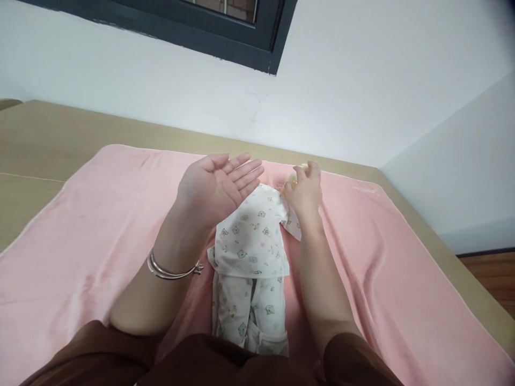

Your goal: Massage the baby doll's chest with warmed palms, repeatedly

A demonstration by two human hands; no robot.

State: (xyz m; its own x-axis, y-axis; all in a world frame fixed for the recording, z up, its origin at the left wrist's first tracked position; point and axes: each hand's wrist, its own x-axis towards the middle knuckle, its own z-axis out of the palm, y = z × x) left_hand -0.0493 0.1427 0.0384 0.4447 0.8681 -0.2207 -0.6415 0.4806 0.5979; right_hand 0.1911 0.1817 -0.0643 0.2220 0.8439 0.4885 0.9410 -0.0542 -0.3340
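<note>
My left hand (pixel 219 190) is held palm up with its fingers stretched out, above the upper left side of a small white top (pixel 255 236). My right hand (pixel 304 187) is closed round a small bottle (pixel 293 178) with something yellowish in it. The fingers hide most of the bottle. The short-sleeved top, printed with little bears, lies flat just below both hands. Matching baby trousers (pixel 269 308) lie under its hem, their lower end bunched. Whether a doll is inside the clothes I cannot tell; the neck end is partly covered.
A pink blanket (pixel 137 225) lies under the clothes, wrinkled on the right. It covers much of a light wooden table (pixel 72 128). A white wall (pixel 341 80) with a dark window frame (pixel 225 40) rises behind the table, and another wall stands to the right.
</note>
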